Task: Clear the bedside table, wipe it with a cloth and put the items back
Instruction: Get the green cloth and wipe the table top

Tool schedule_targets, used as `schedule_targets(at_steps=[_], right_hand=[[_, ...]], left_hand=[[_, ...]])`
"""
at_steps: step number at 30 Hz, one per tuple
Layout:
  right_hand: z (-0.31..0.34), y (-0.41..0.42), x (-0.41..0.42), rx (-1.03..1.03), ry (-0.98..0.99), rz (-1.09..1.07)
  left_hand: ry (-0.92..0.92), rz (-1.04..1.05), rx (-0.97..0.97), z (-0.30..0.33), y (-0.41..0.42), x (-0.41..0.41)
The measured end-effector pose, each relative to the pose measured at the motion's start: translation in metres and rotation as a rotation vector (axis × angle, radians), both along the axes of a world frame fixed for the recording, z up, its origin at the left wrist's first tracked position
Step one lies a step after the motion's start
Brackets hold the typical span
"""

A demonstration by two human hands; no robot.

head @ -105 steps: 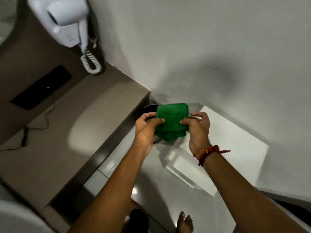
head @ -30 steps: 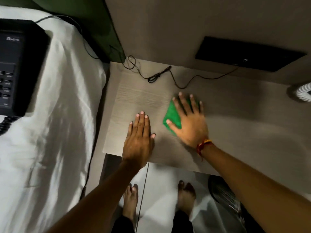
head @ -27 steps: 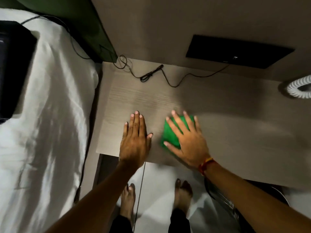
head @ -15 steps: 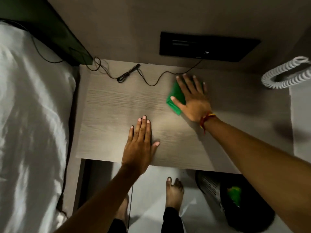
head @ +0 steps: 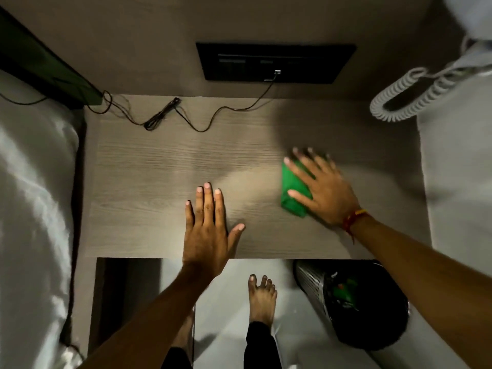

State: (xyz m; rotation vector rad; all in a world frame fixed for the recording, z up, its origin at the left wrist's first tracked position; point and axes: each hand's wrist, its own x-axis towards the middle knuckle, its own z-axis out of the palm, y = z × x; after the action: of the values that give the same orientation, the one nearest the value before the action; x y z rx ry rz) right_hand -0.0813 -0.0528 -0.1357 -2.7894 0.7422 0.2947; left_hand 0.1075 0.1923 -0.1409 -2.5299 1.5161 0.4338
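Observation:
The wooden bedside table (head: 149,182) fills the middle of the view. A folded green cloth (head: 292,189) lies on its right half. My right hand (head: 323,190) presses flat on the cloth with fingers spread, and its fingertips are blurred by motion. My left hand (head: 207,227) rests palm down on the table near the front edge, fingers apart, holding nothing.
A thin black cable (head: 170,115) trails across the table's back edge to a black wall panel (head: 275,62). White bedding (head: 34,209) borders the left side. A coiled white cord (head: 407,99) hangs at the upper right. A metal waste bin (head: 351,302) stands under the table's front right.
My right hand has slid the green cloth from the back of the table toward the front right. My left hand has stayed flat near the front edge.

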Motion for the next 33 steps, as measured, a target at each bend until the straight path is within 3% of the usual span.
schedule_targets(at_steps=[7, 17, 22, 33], right_hand=[[-0.001, -0.051, 0.031, 0.000, -0.086, -0.351], [0.008, 0.065, -0.081, 0.061, 0.008, -0.381], [0.006, 0.127, -0.063, 0.071, 0.050, -0.483], [0.006, 0.214, 0.111, 0.119, 0.001, -0.031]], left_hand=[[-0.018, 0.001, 0.000, 0.000, -0.005, -0.009], [0.011, -0.018, -0.012, 0.005, -0.001, -0.005], [0.164, -0.069, -0.079, 0.010, 0.020, 0.009], [0.151, 0.128, -0.089, 0.016, 0.120, 0.079]])
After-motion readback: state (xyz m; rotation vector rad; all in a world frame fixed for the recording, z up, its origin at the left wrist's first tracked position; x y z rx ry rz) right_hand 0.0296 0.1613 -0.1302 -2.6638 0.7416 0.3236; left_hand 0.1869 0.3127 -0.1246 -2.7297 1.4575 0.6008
